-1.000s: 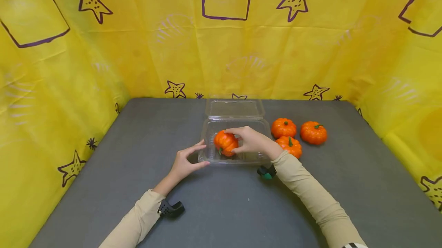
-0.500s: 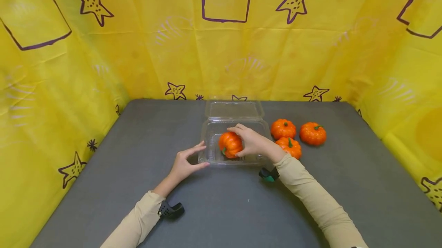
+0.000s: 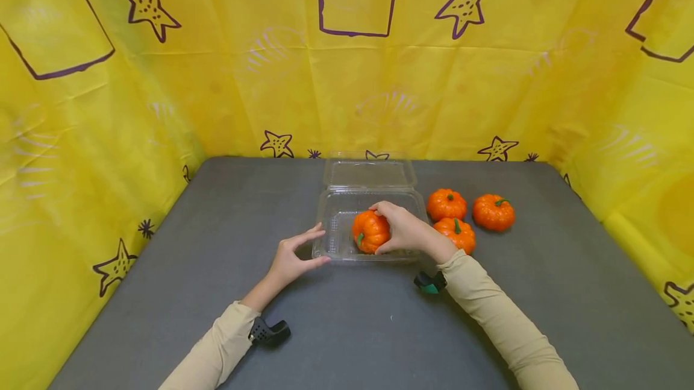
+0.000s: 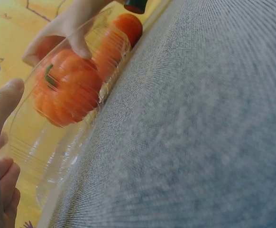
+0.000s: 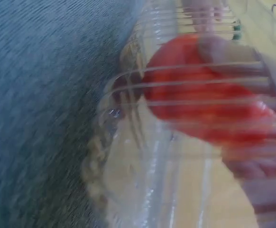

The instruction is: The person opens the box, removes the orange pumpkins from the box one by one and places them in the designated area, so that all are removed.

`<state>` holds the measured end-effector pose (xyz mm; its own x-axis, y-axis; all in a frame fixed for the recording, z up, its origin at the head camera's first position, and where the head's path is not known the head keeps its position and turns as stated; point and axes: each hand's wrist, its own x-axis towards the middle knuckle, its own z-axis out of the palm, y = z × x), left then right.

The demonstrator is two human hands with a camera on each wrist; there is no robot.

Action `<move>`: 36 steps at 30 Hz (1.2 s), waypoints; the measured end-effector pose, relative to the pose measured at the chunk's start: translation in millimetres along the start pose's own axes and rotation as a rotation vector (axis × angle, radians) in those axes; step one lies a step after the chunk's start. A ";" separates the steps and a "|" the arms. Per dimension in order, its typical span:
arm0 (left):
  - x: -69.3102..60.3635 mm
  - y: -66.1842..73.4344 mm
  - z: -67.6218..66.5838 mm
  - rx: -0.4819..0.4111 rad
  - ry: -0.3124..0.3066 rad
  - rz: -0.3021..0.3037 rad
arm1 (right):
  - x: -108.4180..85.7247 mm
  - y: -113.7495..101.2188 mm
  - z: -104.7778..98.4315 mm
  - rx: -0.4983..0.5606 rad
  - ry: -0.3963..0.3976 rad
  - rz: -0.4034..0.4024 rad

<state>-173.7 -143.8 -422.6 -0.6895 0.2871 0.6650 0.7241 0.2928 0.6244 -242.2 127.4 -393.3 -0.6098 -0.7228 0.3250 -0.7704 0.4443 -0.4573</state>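
A small orange pumpkin (image 3: 371,232) with a green stem is inside the open clear plastic clamshell box (image 3: 338,251), tilted so its stem faces the front left. My right hand (image 3: 403,228) grips it from the right, thumb at the front and fingers behind. At the box's left front corner is my left hand (image 3: 290,257), thumb and fingers spread around that edge; whether they touch it I cannot tell. In the left wrist view the pumpkin (image 4: 67,88) shows through the clear wall. The right wrist view is blurred, with the pumpkin (image 5: 199,90) behind the ribbed plastic.
The box's lid (image 3: 370,174) lies folded back toward the rear. To the right of the box sit three more orange pumpkins, a rear one (image 3: 447,204), a front one (image 3: 456,233) partly behind the right wrist, and one farther right (image 3: 493,213). Yellow printed cloth (image 3: 347,94) encloses the grey table (image 3: 347,330).
My right hand has moved the pumpkin to the right and slightly toward the front inside the box. The left hand has stayed in place.
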 end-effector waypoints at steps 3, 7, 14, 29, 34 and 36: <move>-1.1 -0.3 -0.3 -0.008 -0.001 -0.011 | -3.2 1.6 1.8 0.008 0.045 -0.032; -2.1 -0.1 -0.4 -0.021 -0.007 -0.025 | -8.5 1.4 -0.1 0.075 0.099 -0.047; 0.6 2.7 -0.5 -0.013 -0.005 -0.022 | -13.1 -2.1 -10.2 0.202 0.170 0.010; 1.2 2.1 0.0 0.024 -0.004 -0.009 | -33.8 -29.2 -55.4 0.400 0.262 0.152; 0.8 1.3 -0.2 0.035 -0.004 -0.007 | -43.8 -25.6 -52.9 0.419 0.277 0.200; 0.9 1.6 -0.2 0.039 -0.004 -0.006 | -46.6 -25.7 -54.3 0.401 0.277 0.210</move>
<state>-173.2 -143.3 -420.9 -0.6941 0.2886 0.6596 0.7188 0.3301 0.6119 -204.1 178.3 -351.8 -0.8117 -0.4491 0.3735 -0.5274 0.2886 -0.7991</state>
